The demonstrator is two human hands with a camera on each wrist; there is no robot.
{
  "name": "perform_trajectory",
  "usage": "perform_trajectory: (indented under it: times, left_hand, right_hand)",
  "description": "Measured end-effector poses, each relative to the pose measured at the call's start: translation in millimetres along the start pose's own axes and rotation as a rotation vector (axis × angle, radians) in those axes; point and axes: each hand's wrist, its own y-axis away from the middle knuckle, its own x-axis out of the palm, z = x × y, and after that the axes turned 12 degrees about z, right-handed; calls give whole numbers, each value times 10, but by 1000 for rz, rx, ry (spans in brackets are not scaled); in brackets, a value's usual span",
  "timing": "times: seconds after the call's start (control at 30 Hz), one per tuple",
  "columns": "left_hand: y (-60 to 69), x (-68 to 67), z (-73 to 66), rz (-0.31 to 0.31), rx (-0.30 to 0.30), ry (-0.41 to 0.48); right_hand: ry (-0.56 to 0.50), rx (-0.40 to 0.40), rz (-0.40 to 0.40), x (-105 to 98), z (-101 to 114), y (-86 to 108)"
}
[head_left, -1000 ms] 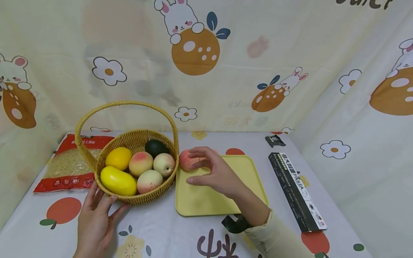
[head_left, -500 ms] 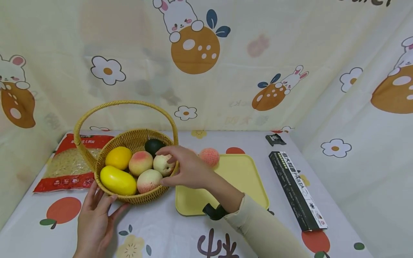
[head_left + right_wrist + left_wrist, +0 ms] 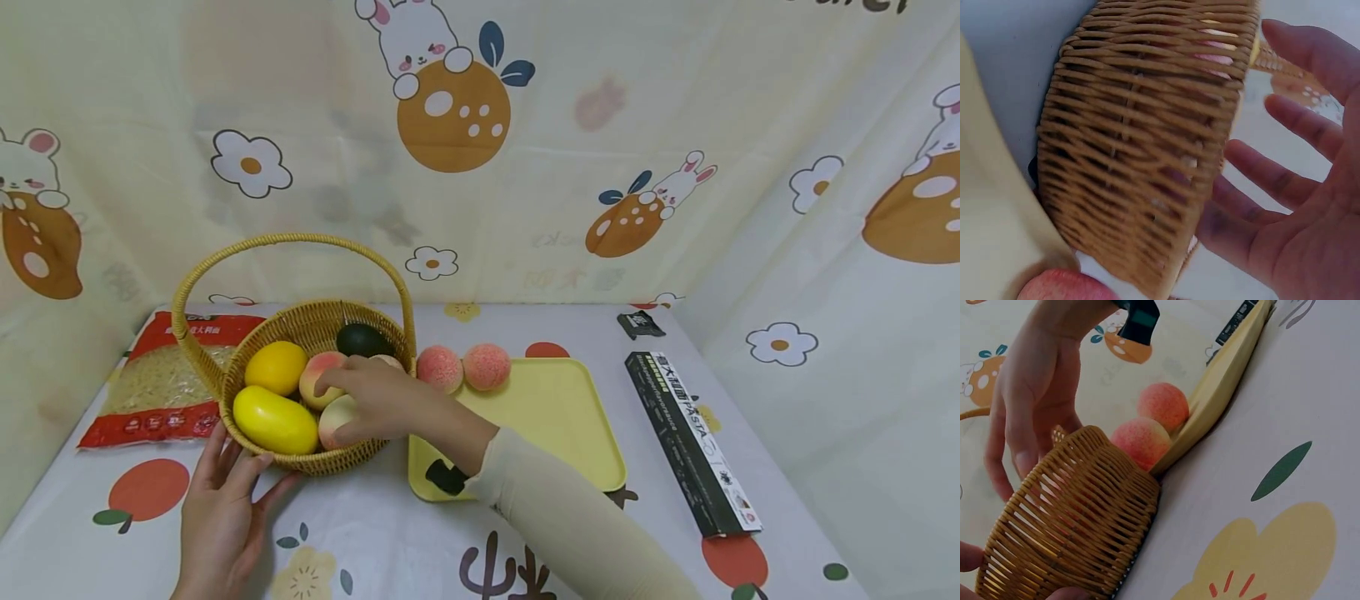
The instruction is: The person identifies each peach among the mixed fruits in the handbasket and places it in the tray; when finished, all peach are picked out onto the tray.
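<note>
Lying near the front of the wicker basket [image 3: 322,464], the pale peach [image 3: 335,421] is now under my right hand [image 3: 397,404], thumb and fingers spread wide, and I can't tell whether they touch it. I've just swung that hand across from the yellow tray [image 3: 547,425], leaving two pink peaches [image 3: 440,369] at its back-left corner, so the work now centres on the basket, where my left hand [image 3: 221,517] rests extended fingers against the near-left side.

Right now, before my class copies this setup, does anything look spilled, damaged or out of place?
Nothing looks spilled or damaged. At most, the two pink peaches look a little odd: they sit bunched at the far left corner of the tray, just beside the basket, while much of the tray is bare.
</note>
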Motion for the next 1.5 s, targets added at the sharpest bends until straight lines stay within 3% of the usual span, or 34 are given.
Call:
perform_trajectory:
  times: [0.27, 0.77, 1.13, 1.33, 1.5]
  left_hand:
    - [14, -6, 3, 16, -1, 1]
    - [0, -19, 6, 10, -6, 3]
    - [-2, -4, 3, 9, -10, -5]
    - [-5, -4, 2, 12, -15, 0]
    - [-6, 0, 0, 7, -18, -1]
  right_hand:
    - [129, 28, 107, 50, 126, -227]
    - [151, 111, 95, 93, 243, -299]
    - [157, 49, 68, 120, 120, -331]
    - [98, -43, 12, 114, 36, -294]
    - [26, -68, -39, 50, -19, -204]
